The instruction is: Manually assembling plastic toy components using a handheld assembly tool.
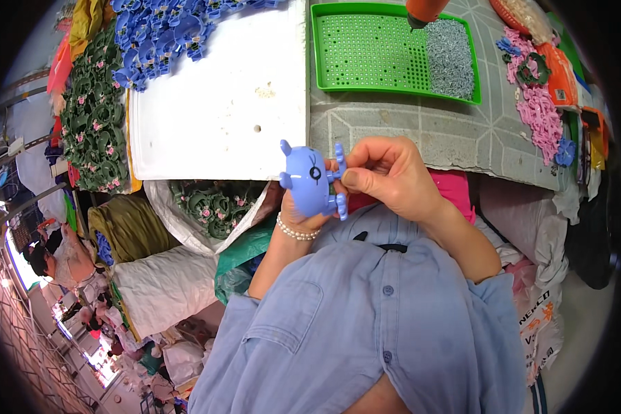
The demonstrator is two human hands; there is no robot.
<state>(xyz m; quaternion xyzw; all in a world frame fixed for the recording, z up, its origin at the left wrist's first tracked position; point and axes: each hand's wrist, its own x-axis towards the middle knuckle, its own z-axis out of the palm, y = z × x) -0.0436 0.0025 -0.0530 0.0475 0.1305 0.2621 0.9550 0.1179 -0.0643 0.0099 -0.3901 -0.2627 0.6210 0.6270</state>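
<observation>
A blue plastic toy animal (306, 181) with small horns, a painted eye and stubby legs is held up in front of my chest. My left hand (298, 215), with a pearl bracelet at the wrist, cups it from behind and below. My right hand (386, 176) pinches the toy's legs on its right side with thumb and fingers. Both hands are just below the front edge of the white board (221, 110).
Heaps of blue parts (165, 34) and green flowered parts (93, 117) lie at the board's left. A green perforated tray (366, 52) holds grey screws (450, 58). Pink parts (541, 114) lie far right. Sacks and a bag of green parts (214, 203) sit below left.
</observation>
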